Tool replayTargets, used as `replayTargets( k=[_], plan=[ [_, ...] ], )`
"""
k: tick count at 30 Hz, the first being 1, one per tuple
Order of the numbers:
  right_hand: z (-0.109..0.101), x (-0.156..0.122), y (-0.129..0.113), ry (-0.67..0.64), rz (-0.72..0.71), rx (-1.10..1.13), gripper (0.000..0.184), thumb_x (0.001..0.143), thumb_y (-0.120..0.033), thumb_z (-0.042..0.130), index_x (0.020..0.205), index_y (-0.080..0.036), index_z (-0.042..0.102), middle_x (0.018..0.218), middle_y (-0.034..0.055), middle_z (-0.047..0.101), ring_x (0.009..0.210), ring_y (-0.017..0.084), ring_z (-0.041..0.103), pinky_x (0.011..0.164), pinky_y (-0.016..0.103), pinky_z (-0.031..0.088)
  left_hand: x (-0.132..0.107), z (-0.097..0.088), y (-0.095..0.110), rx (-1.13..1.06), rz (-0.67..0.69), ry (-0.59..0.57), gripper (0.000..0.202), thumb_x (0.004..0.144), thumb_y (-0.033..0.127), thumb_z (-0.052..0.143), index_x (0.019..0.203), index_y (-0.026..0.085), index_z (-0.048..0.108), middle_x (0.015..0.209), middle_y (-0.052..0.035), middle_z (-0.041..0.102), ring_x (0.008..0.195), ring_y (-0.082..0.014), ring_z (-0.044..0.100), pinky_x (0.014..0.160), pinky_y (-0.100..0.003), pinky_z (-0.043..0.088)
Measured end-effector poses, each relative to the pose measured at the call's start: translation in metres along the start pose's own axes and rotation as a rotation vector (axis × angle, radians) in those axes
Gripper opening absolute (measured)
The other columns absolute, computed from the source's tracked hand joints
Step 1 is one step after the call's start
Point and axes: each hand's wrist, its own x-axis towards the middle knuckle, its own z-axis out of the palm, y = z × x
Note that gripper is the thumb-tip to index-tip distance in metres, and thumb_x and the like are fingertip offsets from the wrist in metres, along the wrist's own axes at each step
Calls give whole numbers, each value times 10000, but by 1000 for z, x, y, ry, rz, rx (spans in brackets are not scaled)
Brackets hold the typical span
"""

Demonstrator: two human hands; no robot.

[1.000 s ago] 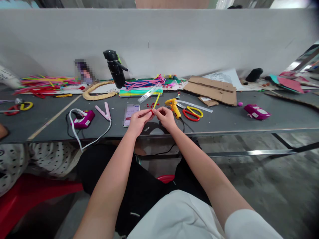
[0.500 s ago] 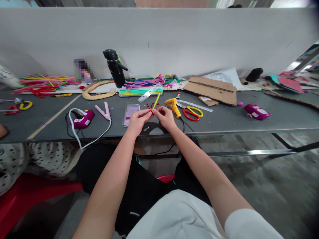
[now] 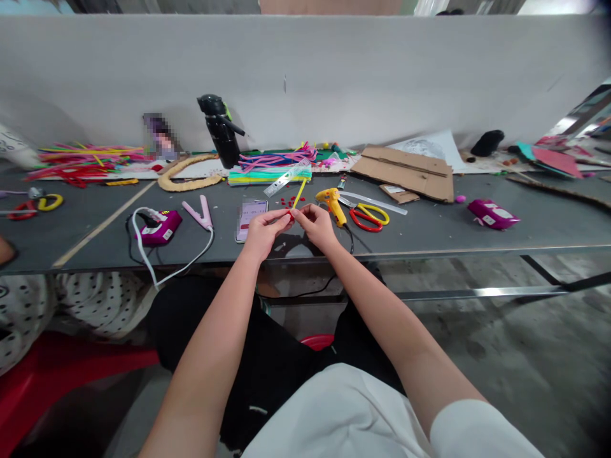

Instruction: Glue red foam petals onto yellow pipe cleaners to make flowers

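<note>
My left hand point(image 3: 266, 230) and my right hand point(image 3: 316, 225) meet fingertip to fingertip over the table's front part. Both pinch a small red piece point(image 3: 291, 215), mostly covered by the fingers. From the same spot a thin yellow stick point(image 3: 300, 193), perhaps a pipe cleaner, points up and away; how it joins the red piece is hidden. Small red scraps point(image 3: 286, 201) lie just behind the fingers. A phone point(image 3: 251, 216) lies left of my left hand. Close to my right hand are a yellow glue gun point(image 3: 333, 205) and red-and-yellow-handled scissors point(image 3: 370, 217).
Pipe cleaners point(image 3: 267, 176) and a clear ruler point(image 3: 286, 177) lie behind. A black bottle point(image 3: 220, 133) stands by the partition. Cardboard point(image 3: 405, 172) is at right. A pink hair straightener point(image 3: 203, 213) and purple power block point(image 3: 162, 229) are left, with a loose white cord.
Almost nothing differs. Both hands stay in place with the red piece pinched and the yellow stick raised; the fingertips shift at most very slightly.
</note>
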Motion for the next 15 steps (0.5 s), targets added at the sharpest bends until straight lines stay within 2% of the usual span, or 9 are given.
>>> replayTargets(
  k=[6,12,15],
  plan=[
    [-2,1,-1,-36,70,73,468,745,-639,698,717,-185,586,601,-34,524,548,94,425,544,250,354,1,0,1,-23,18,-35,308,662,273,865,943,170,793,981,-69,774,929,-200,718,983,-405,541],
    [-4,2,-4,-54,142,172,501,760,-671,666,656,-192,562,594,-31,499,539,90,428,525,241,342,1,1,3,-48,12,-39,299,670,248,860,949,168,788,1017,-82,766,948,-207,718,974,-403,536],
    [-4,2,-3,-47,171,213,486,747,-664,680,682,-195,571,619,-32,509,545,86,439,530,234,357,1,1,3,-48,11,-24,297,674,243,856,953,169,787,1022,-83,763,956,-211,717,973,-407,532]
  ],
)
